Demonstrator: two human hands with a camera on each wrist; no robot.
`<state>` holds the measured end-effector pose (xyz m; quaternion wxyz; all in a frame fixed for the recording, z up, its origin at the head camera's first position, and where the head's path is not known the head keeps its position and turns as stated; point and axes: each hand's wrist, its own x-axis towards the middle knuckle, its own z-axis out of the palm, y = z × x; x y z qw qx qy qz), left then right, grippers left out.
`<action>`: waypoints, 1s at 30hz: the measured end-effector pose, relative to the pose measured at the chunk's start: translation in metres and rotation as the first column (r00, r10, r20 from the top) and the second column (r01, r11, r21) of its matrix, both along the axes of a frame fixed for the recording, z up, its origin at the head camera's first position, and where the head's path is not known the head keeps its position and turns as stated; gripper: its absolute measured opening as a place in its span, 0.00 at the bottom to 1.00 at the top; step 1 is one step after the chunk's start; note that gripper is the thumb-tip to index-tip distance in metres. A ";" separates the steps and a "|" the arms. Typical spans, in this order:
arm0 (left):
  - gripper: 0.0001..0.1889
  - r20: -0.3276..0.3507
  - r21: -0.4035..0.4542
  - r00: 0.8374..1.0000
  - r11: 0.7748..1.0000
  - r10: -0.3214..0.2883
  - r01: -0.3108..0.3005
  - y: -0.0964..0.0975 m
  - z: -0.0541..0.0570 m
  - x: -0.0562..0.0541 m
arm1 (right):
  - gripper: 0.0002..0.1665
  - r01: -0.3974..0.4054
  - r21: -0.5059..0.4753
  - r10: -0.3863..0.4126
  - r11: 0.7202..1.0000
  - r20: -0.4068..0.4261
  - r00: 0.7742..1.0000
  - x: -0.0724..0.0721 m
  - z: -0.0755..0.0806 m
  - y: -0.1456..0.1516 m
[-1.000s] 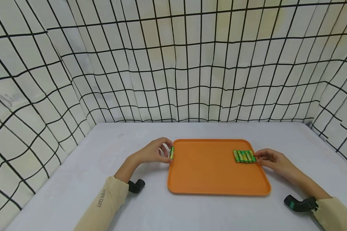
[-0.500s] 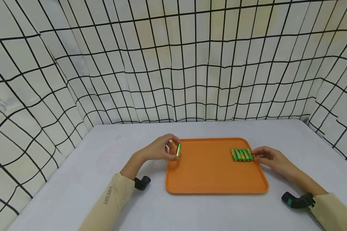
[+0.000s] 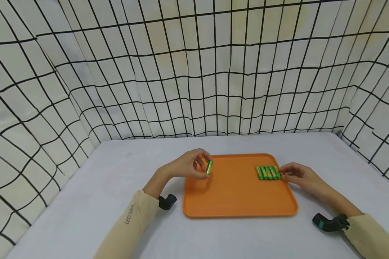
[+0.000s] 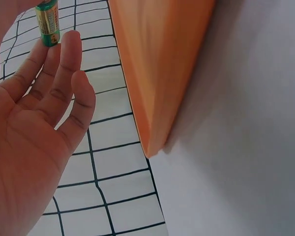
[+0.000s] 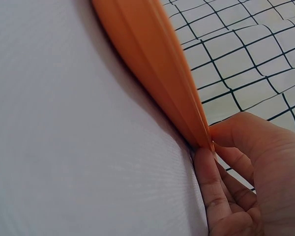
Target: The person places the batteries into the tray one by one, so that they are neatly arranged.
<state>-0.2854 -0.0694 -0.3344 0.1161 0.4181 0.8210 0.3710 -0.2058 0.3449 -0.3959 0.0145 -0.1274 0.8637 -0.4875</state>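
Observation:
My left hand (image 3: 192,164) pinches a single green and yellow battery (image 3: 209,167) by its two ends, over the left part of the orange tray (image 3: 233,198). In the left wrist view this battery (image 4: 49,22) stands between thumb and fingertips, with the other fingers spread. A side-by-side row of several similar batteries (image 3: 266,172) lies at the tray's right side. My right hand (image 3: 299,174) reaches over the right rim and grips the end battery of the row with thumb and forefinger; the fingertips are partly hidden. In the right wrist view the tray's rim (image 5: 157,64) covers the row.
The tray lies on a table with a white cloth (image 3: 214,237). White walls with a black grid (image 3: 214,72) rise behind and at both sides. Black devices (image 3: 330,222) are strapped at both wrists.
My left hand has carried its battery from the tray's left rim rightward to over the tray. The right hand stays by the row. The head view has shifted slightly.

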 end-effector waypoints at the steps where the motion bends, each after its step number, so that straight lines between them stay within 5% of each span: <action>1: 0.24 0.001 0.002 1.000 1.000 -0.002 0.002 0.002 0.000 -0.001 | 0.23 0.003 0.002 -0.003 1.000 -0.001 1.000 0.000 -0.001 0.001; 30: 0.25 -0.012 0.014 0.992 0.992 -0.127 0.128 0.070 0.003 -0.009 | 0.22 0.012 -0.011 -0.012 1.000 0.010 1.000 -0.004 -0.004 0.004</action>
